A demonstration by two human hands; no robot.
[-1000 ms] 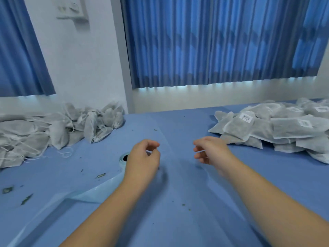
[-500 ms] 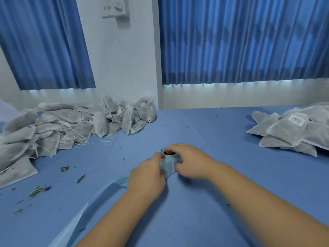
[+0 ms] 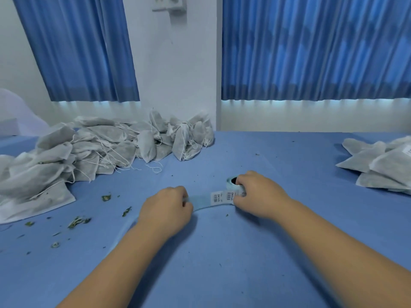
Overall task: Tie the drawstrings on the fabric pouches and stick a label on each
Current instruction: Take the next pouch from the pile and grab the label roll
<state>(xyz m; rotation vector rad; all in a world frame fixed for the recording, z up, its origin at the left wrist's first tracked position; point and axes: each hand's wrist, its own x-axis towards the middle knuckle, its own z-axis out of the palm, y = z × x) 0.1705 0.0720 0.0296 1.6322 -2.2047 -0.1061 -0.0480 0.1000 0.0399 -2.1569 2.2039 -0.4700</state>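
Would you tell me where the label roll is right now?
In the head view the label roll sits just right of centre on the table, under the right hand, its strip stretched across to the left hand.

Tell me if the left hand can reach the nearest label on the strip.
Probably yes: the label lies bare on the strip, close to the left hand, though that hand grips the strip's end.

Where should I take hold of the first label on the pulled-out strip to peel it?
The label lies flat on the backing strip. Likely pinch up the corner of its edge facing the left hand, coming from that side: bare backing lies there, while a second label crowds the edge toward the roll in the right hand.
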